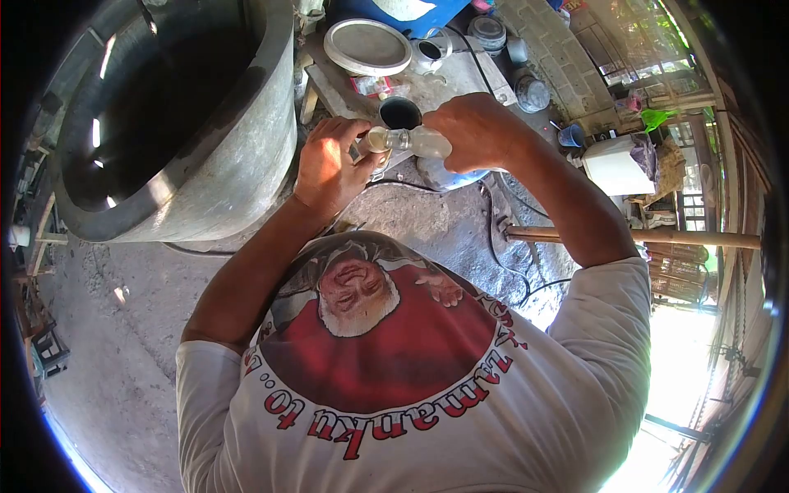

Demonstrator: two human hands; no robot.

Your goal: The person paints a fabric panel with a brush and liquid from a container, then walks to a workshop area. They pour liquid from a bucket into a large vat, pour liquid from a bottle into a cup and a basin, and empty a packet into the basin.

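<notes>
My right hand (477, 131) grips a clear plastic bottle (431, 142) from the right, its fingers wrapped around the wider body. The bottle lies nearly level, with its narrower part pointing left. At that end, my left hand (329, 164) pinches a small pale, round-mouthed piece (377, 140) between thumb and fingers; its exact kind I cannot tell. Just beyond both hands stands a dark-mouthed container (400, 113). Below the bottle, a blue and whitish rounded container (448, 177) is partly hidden by my right hand and the bottle.
A large grey vat (275, 123) rises close by on the left. Ahead, a round pale lid (367, 47) and a kettle (429, 54) rest on a board surface. Black hoses (493, 226) run over the rough floor, and a bamboo pole (633, 237) juts in from the right.
</notes>
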